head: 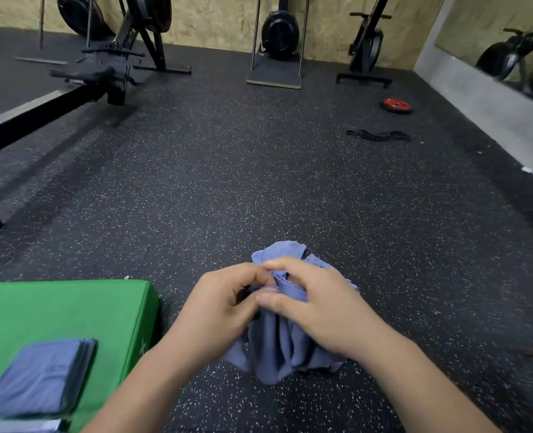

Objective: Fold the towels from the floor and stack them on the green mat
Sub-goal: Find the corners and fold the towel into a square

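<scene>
Both forearms reach in; left hand (224,303) and right hand (309,300) pinch a crumpled blue towel (277,342) between them. Left of them, folded towels (40,376) sit on the green mat (71,307). Next: find corners, spread it.

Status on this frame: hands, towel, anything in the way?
Left hand and right hand both pinching crumpled blue towel, not yet folded. Stack of folded towels on green mat, left side. Nothing seen between towel and mat.
</scene>
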The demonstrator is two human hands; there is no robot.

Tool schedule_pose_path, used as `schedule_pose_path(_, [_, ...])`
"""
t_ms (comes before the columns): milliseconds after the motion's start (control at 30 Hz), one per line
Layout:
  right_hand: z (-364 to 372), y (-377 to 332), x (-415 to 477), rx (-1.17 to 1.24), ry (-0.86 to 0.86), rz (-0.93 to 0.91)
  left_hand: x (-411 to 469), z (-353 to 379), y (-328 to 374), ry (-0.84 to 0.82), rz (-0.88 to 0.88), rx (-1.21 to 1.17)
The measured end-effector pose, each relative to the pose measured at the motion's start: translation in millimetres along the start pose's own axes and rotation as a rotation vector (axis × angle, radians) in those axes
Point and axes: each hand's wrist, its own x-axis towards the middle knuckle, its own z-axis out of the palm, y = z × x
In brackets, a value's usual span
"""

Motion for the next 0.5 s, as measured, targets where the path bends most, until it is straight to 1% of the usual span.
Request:
schedule_pose_path(67, [-3,4,2,0.019,-0.091,0.003,0,0,2,0.004,0.008,0.037])
schedule_pose_path(200, [-4,11,2,-0.057,-0.158,0.049,-5,3,1,-0.016,-0.011,0.055])
schedule_pose_path(367, [-4,14,3,-0.076,-0.176,0.046,-9,4,0,-0.061,-0.012,0.068])
schedule_pose_path(500, [-4,11,3,-0.074,-0.141,0.028,-11,-1,0,-0.069,-0.003,0.095])
